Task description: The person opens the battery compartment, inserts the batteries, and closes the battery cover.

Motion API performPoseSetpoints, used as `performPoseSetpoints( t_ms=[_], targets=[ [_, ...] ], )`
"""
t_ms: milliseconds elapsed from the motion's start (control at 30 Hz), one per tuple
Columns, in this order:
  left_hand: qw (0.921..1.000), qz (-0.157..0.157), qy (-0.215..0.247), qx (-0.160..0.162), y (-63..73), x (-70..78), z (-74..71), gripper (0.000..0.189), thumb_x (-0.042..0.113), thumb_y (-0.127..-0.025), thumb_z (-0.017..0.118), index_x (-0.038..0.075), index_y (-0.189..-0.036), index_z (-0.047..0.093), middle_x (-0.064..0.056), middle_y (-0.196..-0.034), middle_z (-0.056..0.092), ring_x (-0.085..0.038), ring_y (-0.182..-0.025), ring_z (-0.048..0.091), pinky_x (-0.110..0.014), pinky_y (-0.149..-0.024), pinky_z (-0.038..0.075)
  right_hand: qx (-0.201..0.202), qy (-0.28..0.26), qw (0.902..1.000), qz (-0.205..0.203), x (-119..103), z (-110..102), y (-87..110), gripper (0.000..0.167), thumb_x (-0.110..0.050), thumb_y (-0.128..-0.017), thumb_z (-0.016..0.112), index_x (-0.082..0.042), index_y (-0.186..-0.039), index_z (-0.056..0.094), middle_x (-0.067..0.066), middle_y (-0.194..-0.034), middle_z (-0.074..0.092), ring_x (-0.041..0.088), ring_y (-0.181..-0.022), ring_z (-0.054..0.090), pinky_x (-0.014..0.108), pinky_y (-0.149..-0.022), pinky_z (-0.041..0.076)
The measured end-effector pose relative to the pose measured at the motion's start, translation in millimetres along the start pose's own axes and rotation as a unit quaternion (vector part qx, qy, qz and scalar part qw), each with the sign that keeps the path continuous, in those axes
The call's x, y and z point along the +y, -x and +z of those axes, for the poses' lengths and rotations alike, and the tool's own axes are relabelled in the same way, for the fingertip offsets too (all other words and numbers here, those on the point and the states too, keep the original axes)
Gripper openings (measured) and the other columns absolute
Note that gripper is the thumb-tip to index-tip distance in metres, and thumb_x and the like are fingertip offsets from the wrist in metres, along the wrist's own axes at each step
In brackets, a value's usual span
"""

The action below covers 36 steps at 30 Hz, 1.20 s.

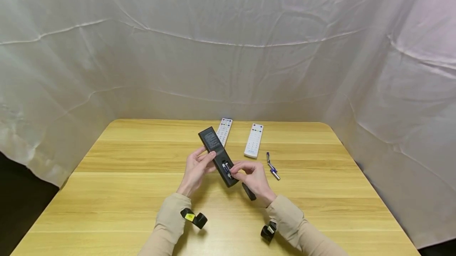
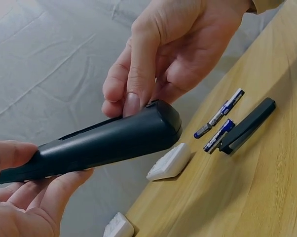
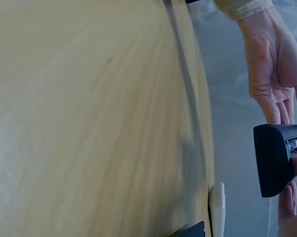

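My left hand [image 1: 194,167] grips a black remote control [image 1: 218,154] above the table, its back turned up. The battery compartment at its near end is uncovered, and blue-and-white batteries [image 1: 226,167] show inside. At that compartment my right hand [image 1: 255,180] has its thumb and forefinger curled together, tips on a battery; the fingers partly hide it. In the left wrist view, the right thumb [image 2: 132,98] touches the edge of the remote's end. A black battery cover [image 2: 249,126] lies on the table below the right hand. Beside it lie loose blue-and-silver batteries [image 2: 220,134].
Two white remote controls stand out toward the back of the wooden table [image 1: 117,200]: one white remote [image 1: 254,141] right of centre, another white remote [image 1: 225,128] partly behind the black one. Pale cloth [image 1: 228,66] hangs around the table. Wrist cameras [image 1: 195,218] sit on both sleeves.
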<state>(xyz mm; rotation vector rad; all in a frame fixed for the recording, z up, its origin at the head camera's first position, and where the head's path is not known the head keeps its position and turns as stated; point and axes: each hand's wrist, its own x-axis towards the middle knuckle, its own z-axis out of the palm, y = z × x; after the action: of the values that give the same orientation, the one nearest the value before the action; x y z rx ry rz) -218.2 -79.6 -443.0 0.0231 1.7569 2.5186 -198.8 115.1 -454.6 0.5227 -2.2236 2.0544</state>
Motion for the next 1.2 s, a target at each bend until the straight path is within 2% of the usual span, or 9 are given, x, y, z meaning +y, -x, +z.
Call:
performPoseSetpoints(
  t_ms=[300,433,533,600,700,800,933,1067,1200],
  targets=[
    [0.9999,-0.008,0.011,0.009,-1.0,-0.9,-0.1,0.043,0.003,-0.1,0.056,-0.005,-0.141,0.048,-0.021,-0.114,0.074,-0.01,-0.079,0.076,-0.027,-0.074,0.066,-0.013,0.003,0.9997,-0.021,2,-6,3.1,0.013,0.011,-0.084,0.07,0.016,-0.095,0.071,0.035,-0.111,0.069,0.007,-0.105,0.068,0.021,-0.101,0.056],
    [0.9996,-0.009,0.024,0.012,-1.1,-0.5,-0.2,0.043,0.003,-0.099,0.057,-0.004,-0.141,0.048,-0.011,-0.104,0.079,-0.01,-0.077,0.076,-0.026,-0.071,0.066,0.008,-0.003,1.0,-0.005,4,-14,3.8,0.016,0.008,-0.088,0.067,0.017,-0.102,0.069,0.037,-0.114,0.067,0.002,-0.099,0.068,0.018,-0.093,0.058],
    [0.9995,-0.007,0.03,0.011,-1.3,-0.8,-0.7,0.043,0.002,-0.099,0.057,-0.004,-0.141,0.049,-0.01,-0.104,0.079,-0.011,-0.077,0.076,-0.027,-0.073,0.066,0.029,0.005,0.9992,0.027,4,-20,2.9,0.02,0.006,-0.09,0.066,0.015,-0.107,0.068,0.037,-0.115,0.067,-0.001,-0.092,0.067,0.016,-0.088,0.059],
    [0.9995,-0.006,0.031,0.009,-1.3,-1.2,-1.1,0.043,0.001,-0.099,0.056,-0.005,-0.141,0.048,-0.015,-0.108,0.077,-0.012,-0.078,0.076,-0.03,-0.076,0.067,0.032,0.036,0.9977,0.047,5,-25,2.3,0.021,0.003,-0.092,0.066,0.012,-0.11,0.069,0.034,-0.115,0.068,0.0,-0.09,0.067,0.015,-0.085,0.058],
    [0.9995,-0.005,0.032,0.008,-1.6,-1.9,-1.5,0.043,0.001,-0.099,0.056,-0.005,-0.141,0.048,-0.02,-0.113,0.074,-0.012,-0.079,0.076,-0.031,-0.078,0.067,0.004,0.129,0.9904,0.05,6,-31,2.0,0.02,0.0,-0.093,0.066,0.008,-0.109,0.071,0.028,-0.111,0.072,0.005,-0.086,0.068,0.015,-0.079,0.058],
    [0.9994,-0.006,0.032,0.01,-1.7,-2.4,-1.9,0.043,0.001,-0.099,0.056,-0.005,-0.142,0.048,-0.019,-0.112,0.075,-0.012,-0.078,0.076,-0.031,-0.077,0.067,-0.035,0.259,0.9652,0.016,7,-35,2.2,0.016,-0.002,-0.091,0.067,0.004,-0.104,0.074,0.019,-0.102,0.075,0.008,-0.081,0.066,0.016,-0.072,0.057],
    [0.9994,-0.007,0.034,0.01,-2.0,-2.4,-2.2,0.044,0.001,-0.099,0.056,-0.005,-0.141,0.048,-0.015,-0.108,0.077,-0.012,-0.078,0.076,-0.03,-0.076,0.067,-0.064,0.393,0.9163,-0.04,6,-34,3.1,0.012,-0.007,-0.086,0.072,-0.002,-0.096,0.077,0.006,-0.085,0.072,0.008,-0.071,0.059,0.02,-0.069,0.052],
    [0.9994,-0.007,0.032,0.009,-2.3,-2.4,-2.2,0.044,0.001,-0.099,0.056,-0.005,-0.141,0.048,-0.016,-0.109,0.077,-0.012,-0.077,0.076,-0.03,-0.076,0.067,-0.077,0.472,0.8763,-0.055,4,-32,4.9,0.013,-0.012,-0.084,0.076,-0.003,-0.094,0.077,0.005,-0.079,0.069,0.012,-0.07,0.058,0.028,-0.068,0.051],
    [0.9995,-0.007,0.029,0.01,-2.2,-2.7,-1.9,0.044,0.001,-0.099,0.056,-0.005,-0.141,0.047,-0.02,-0.114,0.074,-0.012,-0.078,0.076,-0.03,-0.076,0.067,-0.107,0.514,0.8502,-0.035,2,-30,6.9,0.018,-0.018,-0.084,0.078,-0.003,-0.096,0.078,0.006,-0.079,0.068,0.013,-0.07,0.057,0.025,-0.059,0.049]
  ],
)
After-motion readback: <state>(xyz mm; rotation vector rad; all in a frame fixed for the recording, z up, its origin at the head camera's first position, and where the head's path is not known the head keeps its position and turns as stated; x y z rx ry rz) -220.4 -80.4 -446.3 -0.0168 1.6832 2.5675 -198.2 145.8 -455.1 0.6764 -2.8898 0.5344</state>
